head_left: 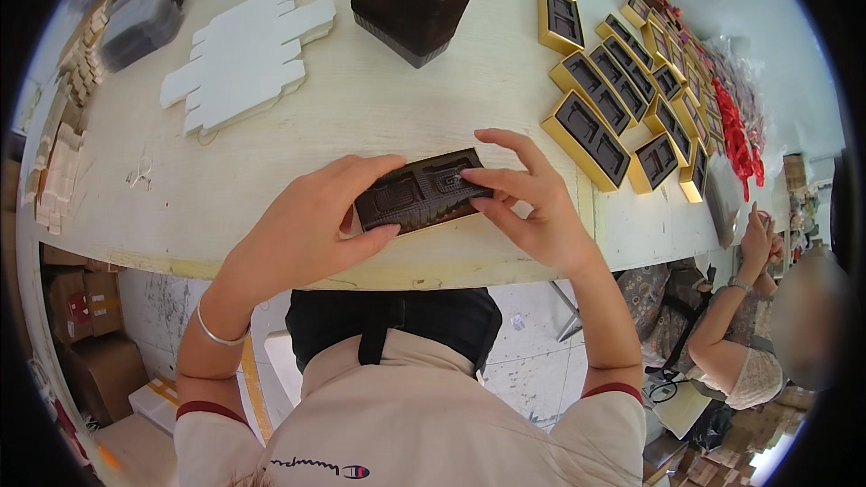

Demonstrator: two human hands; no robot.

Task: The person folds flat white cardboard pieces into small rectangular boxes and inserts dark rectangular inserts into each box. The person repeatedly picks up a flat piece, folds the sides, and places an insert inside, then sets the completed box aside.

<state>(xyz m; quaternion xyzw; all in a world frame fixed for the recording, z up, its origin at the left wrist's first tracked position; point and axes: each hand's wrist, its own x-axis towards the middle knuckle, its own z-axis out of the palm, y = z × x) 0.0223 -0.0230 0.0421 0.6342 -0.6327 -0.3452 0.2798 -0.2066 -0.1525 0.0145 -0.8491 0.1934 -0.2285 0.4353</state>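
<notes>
In front of me, over the near part of the table, is a small rectangular box with a dark plastic insert tray (pixel 419 191). A thin gold edge shows along its near side. My left hand (pixel 302 221) is closed round the box's left end, thumb in front and fingers behind. At the right end my right hand (pixel 539 207) pinches the insert tray, with the thumb at the near edge and a fingertip on top. Its index finger is lifted off. Whether the insert sits fully inside the box is hard to tell.
A stack of dark plastic inserts (pixel 415 0) stands at the far middle. Flat white carton blanks (pixel 244 63) lie to its left. Several gold boxes with dark inserts (pixel 588 140) are grouped at right. Beyond the table's right edge, another person's hand (pixel 758 239) is at work.
</notes>
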